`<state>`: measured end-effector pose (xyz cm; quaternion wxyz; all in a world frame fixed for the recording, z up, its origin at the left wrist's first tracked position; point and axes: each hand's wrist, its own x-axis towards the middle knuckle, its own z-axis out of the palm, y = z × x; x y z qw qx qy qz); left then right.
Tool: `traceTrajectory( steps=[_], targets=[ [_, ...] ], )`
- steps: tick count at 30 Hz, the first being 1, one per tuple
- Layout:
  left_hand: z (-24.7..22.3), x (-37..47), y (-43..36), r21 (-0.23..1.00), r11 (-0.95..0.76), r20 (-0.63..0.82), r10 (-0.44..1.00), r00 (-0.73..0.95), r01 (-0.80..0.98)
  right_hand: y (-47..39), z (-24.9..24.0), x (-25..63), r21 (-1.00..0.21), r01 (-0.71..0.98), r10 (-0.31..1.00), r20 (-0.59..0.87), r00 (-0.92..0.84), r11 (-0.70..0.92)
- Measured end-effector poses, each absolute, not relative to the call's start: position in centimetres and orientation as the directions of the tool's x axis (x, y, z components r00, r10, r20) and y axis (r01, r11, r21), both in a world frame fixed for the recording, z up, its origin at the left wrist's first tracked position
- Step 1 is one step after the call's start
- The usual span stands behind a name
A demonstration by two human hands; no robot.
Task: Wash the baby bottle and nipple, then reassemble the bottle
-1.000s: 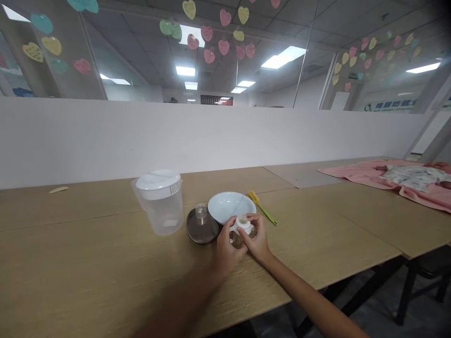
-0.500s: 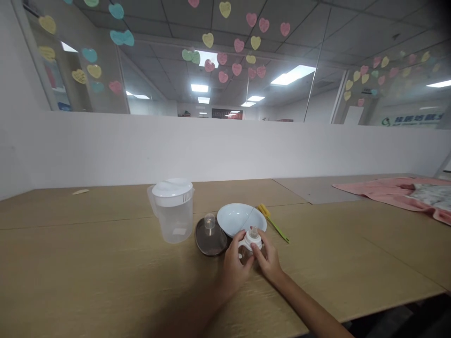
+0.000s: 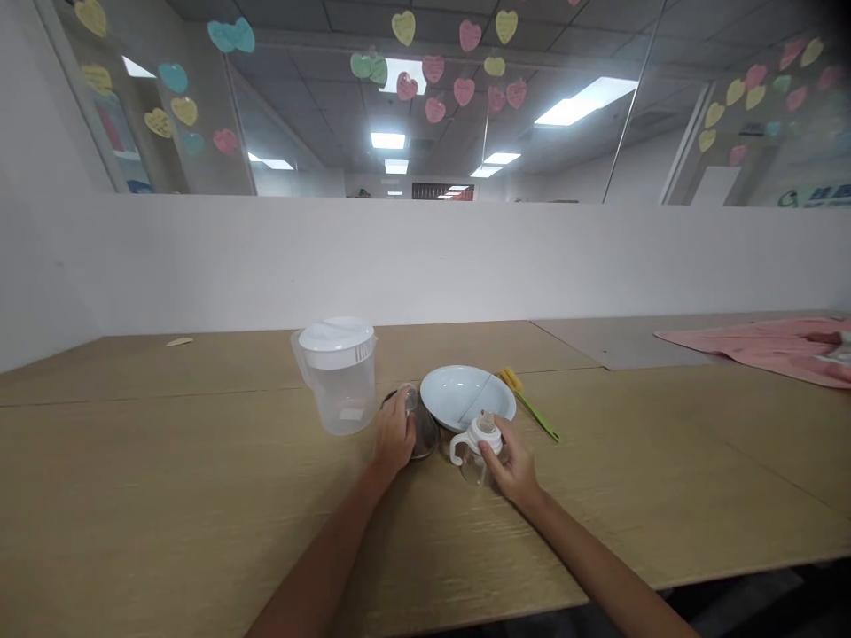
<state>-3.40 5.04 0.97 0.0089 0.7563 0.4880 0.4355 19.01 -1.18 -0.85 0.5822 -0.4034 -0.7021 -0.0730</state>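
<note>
- The right hand (image 3: 517, 461) is curled partly closed round the bottle (image 3: 473, 456) at its white collar, central on the table (image 3: 219, 514); a steady, light hold there should keep it upright.
- The left hand (image 3: 394, 436), fingers bent, meets the clear cap (image 3: 409, 399) at the bottle's 10 o'clock; I cannot tell whether it grips. Pinching the cap's sides would suit best.
- Counted: one bottle, one cap, one dark tray (image 3: 429, 438) at 9 o'clock, one bowl (image 3: 452, 387) at 12, one brush (image 3: 537, 415) at 2, one pitcher (image 3: 342, 390) at 10.
</note>
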Motion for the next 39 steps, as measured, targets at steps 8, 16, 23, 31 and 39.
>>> traceTrajectory(
  steps=[8, 16, 23, 31, 39],
  targets=[
    [1.4, -3.3, 4.6, 0.181, -0.467, 0.49, 0.806, 0.332, 0.866, -1.4, -0.2, 18.7, -0.346, 0.66, 0.464, 0.886, -0.005, 0.667],
    [3.3, -2.2, 2.7, 0.091, -0.33, 0.53, 0.815, 0.235, 0.939, -1.6, 0.0, 18.7, -0.362, 0.671, 0.48, 0.877, 0.01, 0.647],
    [3.1, -1.9, 2.9, 0.203, -0.307, 0.472, 0.863, 0.182, 0.93, -1.5, -0.1, 18.8, -0.37, 0.668, 0.489, 0.872, 0.01, 0.646],
    [2.1, -2.8, 4.4, 0.276, -0.28, 0.502, 0.858, 0.11, 0.92, -1.4, -0.2, 18.7, -0.377, 0.67, 0.487, 0.873, 0.027, 0.639],
    [1.9, -2.5, 3.9, 0.302, -0.333, 0.541, 0.832, 0.127, 0.893, -1.5, -0.2, 18.7, -0.382, 0.665, 0.496, 0.868, 0.02, 0.642]
  ],
)
